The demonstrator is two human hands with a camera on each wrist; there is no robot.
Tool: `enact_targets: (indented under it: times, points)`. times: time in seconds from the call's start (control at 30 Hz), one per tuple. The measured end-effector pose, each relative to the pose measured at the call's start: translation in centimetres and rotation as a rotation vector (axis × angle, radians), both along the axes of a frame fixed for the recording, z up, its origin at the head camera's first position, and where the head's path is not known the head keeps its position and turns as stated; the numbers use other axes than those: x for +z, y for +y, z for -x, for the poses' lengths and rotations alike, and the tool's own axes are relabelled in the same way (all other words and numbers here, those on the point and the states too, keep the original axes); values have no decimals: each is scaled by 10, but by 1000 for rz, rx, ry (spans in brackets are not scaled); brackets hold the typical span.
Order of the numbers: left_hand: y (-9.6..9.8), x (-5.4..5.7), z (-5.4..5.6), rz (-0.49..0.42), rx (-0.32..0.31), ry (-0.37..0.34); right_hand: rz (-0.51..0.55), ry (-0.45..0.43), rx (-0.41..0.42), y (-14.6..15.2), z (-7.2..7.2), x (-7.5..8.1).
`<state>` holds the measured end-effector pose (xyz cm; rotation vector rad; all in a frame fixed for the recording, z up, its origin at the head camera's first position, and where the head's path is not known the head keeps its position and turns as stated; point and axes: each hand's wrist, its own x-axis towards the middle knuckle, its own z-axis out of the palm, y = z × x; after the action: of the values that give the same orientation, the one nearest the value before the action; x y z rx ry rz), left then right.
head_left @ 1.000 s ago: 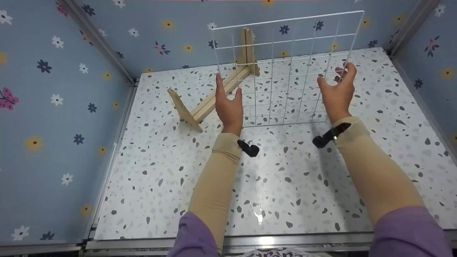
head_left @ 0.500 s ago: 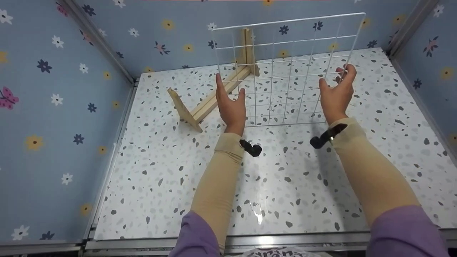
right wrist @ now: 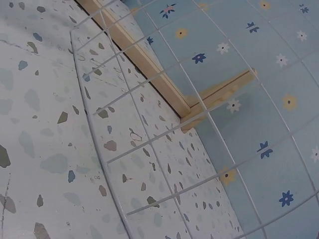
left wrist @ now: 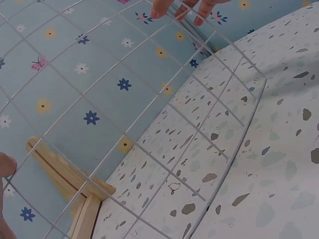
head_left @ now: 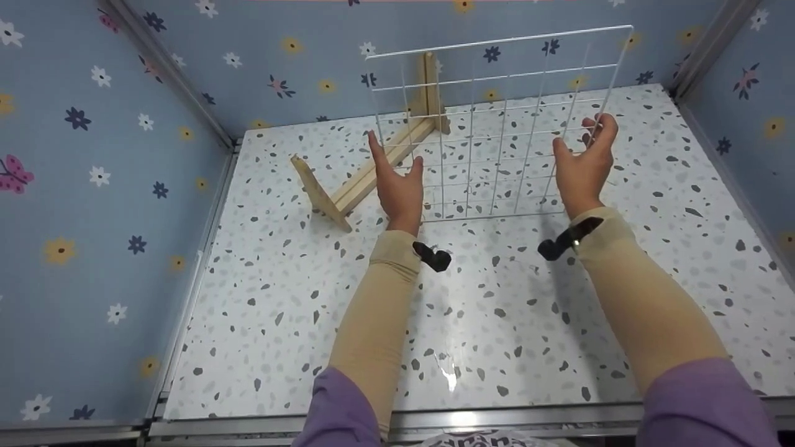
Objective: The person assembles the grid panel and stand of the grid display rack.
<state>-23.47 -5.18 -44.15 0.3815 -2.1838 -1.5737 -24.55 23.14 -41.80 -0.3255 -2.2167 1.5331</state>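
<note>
A white wire grid panel stands near the middle of the table, its upper part leaning toward the back wall and its bottom edge on the tabletop. My left hand is at its left side, fingers straight and thumb spread apart. At the opposite side, my right hand holds the edge wire, with curled fingers behind it and the thumb in front. Behind the panel and to the left lies a wooden stand: a grooved beam with an upright piece at each end. In the right wrist view, the beam shows through the mesh.
A speckled white tabletop extends around the panel. Blue flowered walls enclose its left, back and right sides. A metal rail runs along the front edge. Each wrist wears a black strap mount.
The panel's top edge has dipped slightly, mostly at its left corner. My left hand's fingertips have shifted a little to the left. The wooden stand has stayed in place.
</note>
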Motion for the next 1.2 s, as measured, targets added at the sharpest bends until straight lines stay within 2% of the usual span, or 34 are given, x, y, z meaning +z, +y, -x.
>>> enact_targets:
  times: [0.33,0.63,0.9,1.07,1.2]
  points:
    - [-3,1,1,-28,7,-92,16,1,7,2,0,0]
    - [1,0,3,-49,29,-58,75,30,28,5,4,3]
    - [7,-2,1,-42,24,-45,126,9,49,11,7,0]
    - [7,-3,2,-38,44,-33,86,-21,61,7,2,3]
    - [7,-3,2,-34,42,-41,105,-43,49,2,-4,7]
